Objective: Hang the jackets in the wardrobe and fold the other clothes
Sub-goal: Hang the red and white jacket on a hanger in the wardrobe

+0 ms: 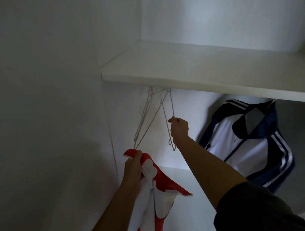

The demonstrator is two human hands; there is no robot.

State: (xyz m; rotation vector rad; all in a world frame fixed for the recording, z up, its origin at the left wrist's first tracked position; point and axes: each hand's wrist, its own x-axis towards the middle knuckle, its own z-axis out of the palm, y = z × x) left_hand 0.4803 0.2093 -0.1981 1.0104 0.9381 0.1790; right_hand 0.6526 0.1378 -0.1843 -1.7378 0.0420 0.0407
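Red-and-white jacket [166,183], lower centre, looks soft and light; left hand [133,168] grips its collar with curled fingers, a sound hold. Right hand [179,129] pinches a thin, springy wire hanger [172,105].

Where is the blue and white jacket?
In the head view, the blue and white jacket hangs on the right, under the white shelf, right of the right hand gripping a wire hanger.

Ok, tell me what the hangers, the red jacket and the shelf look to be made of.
Hangers: thin wire, probably metal with a pale coating; the rods are very slim and bent into shape.
Red jacket: soft fabric, likely synthetic; it droops limp, matte, with a zip.
Shelf: smooth white board, perhaps laminated; flat, matte, square-edged.
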